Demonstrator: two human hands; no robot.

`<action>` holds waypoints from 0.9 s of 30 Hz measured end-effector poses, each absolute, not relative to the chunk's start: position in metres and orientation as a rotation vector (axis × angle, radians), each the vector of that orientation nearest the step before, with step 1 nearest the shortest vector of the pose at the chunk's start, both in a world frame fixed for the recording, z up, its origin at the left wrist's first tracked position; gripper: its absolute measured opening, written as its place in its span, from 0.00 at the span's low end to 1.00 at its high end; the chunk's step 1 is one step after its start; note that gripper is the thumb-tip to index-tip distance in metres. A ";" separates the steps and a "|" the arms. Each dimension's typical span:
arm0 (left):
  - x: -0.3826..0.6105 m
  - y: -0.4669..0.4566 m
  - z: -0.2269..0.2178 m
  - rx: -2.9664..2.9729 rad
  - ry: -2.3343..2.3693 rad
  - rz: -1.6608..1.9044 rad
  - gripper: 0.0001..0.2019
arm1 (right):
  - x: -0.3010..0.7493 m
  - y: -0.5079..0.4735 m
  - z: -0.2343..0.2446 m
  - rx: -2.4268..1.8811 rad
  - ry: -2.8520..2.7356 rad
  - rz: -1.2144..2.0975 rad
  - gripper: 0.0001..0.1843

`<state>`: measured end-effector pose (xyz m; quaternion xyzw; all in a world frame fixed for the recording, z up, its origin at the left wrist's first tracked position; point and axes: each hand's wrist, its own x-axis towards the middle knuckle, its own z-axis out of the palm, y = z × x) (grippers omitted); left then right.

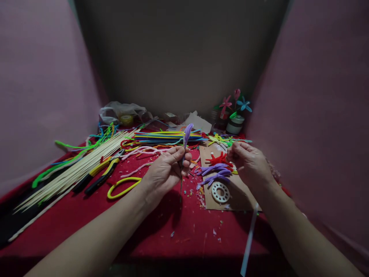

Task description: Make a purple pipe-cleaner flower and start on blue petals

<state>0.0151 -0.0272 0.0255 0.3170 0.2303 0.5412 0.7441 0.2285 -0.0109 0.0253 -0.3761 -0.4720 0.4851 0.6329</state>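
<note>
My left hand [168,169] is closed round a thin stick with a purple pipe-cleaner petal [187,134] at its top, held upright over the red cloth [178,227]. My right hand [250,163] is curled in a pinch above a brown cardboard sheet [230,200]; what it pinches is too small to make out. Under and beside it lie red pipe-cleaner pieces [219,158], purple looped petals [215,173] and a white tape roll [220,192].
A bundle of bamboo skewers [75,173], yellow-handled pliers [100,175] and a yellow loop [122,187] lie left. Coloured pipe cleaners [167,136] stretch across the back. A jar of finished flowers [235,111] stands back right. Pink walls close in both sides.
</note>
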 end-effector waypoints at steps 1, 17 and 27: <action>0.015 -0.027 0.025 0.691 0.508 1.175 0.01 | 0.233 -0.010 0.026 -0.900 -1.135 1.059 0.14; 0.024 -0.023 0.018 0.621 0.679 1.187 0.03 | 0.245 -0.017 0.004 -1.208 -2.401 -0.256 0.06; 0.034 -0.039 0.021 0.769 0.610 0.905 0.04 | 0.222 -0.029 0.015 -0.911 -2.202 -0.546 0.10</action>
